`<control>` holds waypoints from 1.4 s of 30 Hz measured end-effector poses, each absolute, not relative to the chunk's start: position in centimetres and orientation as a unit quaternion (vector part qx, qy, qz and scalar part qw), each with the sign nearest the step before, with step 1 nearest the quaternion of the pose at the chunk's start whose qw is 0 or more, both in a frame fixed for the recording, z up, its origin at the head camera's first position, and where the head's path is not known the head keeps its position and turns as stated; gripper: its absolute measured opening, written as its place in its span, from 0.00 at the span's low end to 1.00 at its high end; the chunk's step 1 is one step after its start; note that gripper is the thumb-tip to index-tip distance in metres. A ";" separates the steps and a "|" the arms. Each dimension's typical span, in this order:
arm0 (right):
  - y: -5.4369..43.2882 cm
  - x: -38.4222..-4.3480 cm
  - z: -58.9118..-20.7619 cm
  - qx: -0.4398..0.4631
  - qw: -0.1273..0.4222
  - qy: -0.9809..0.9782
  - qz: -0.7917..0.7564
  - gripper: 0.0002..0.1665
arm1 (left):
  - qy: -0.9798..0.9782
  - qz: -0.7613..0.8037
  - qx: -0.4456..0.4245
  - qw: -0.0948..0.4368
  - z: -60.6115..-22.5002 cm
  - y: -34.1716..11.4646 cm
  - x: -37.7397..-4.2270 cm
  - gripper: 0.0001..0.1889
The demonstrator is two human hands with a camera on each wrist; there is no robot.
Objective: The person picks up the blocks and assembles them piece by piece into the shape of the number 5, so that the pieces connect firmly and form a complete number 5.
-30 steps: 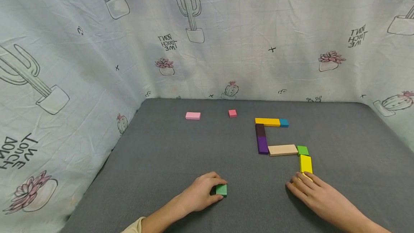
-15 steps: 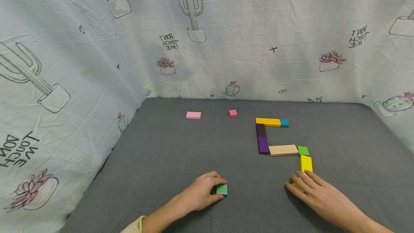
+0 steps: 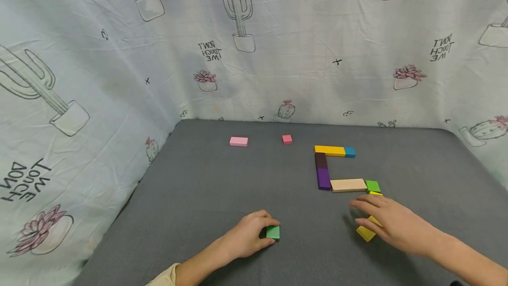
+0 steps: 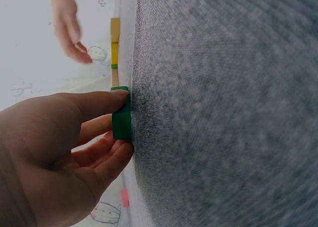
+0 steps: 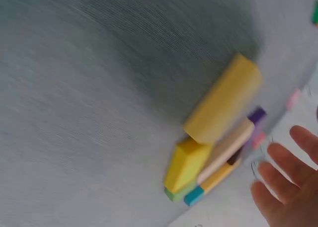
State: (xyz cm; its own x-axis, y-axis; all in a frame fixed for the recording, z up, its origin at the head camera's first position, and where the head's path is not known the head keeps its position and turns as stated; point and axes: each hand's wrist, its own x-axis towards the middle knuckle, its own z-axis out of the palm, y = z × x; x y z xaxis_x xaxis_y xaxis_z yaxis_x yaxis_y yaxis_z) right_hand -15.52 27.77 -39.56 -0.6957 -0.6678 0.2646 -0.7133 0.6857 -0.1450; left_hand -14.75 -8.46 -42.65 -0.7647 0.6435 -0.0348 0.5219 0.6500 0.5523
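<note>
My left hand pinches a green block on the grey table; in the left wrist view, thumb and fingers lie at the ends of this green block. My right hand hovers, fingers apart and holding nothing, over two yellow blocks. The darker yellow block lies slanted, one end meeting a corner of the bright yellow block. Beyond that, a light green block joins a beige block. Part of both yellow blocks is hidden behind the right hand in the head view.
The chain of blocks continues through a purple block, a dark brown block, an orange-yellow block and a blue block. A pink block and a small red block lie farther back. Behind hangs a cactus-print cloth.
My right hand has let go of the darker yellow block and lifted off, its fingers spreading. That block now lies at a slant. The left hand keeps its grip on the green block.
</note>
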 end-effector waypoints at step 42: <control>17.7 -33.1 -37.4 0.095 -0.251 -0.687 0.676 0.38 | 0.900 0.264 0.323 0.124 -42.7 -8.9 -14.8 0.18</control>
State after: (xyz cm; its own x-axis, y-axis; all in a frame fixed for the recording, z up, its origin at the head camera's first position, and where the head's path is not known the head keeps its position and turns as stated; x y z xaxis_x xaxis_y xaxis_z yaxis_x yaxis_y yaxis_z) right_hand -33.14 17.73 -37.41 -0.8563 -0.4688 -0.2168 0.2090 0.0694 -0.9755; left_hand -14.78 -8.94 -42.69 -0.7598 0.6480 -0.0530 0.5168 0.6514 0.5556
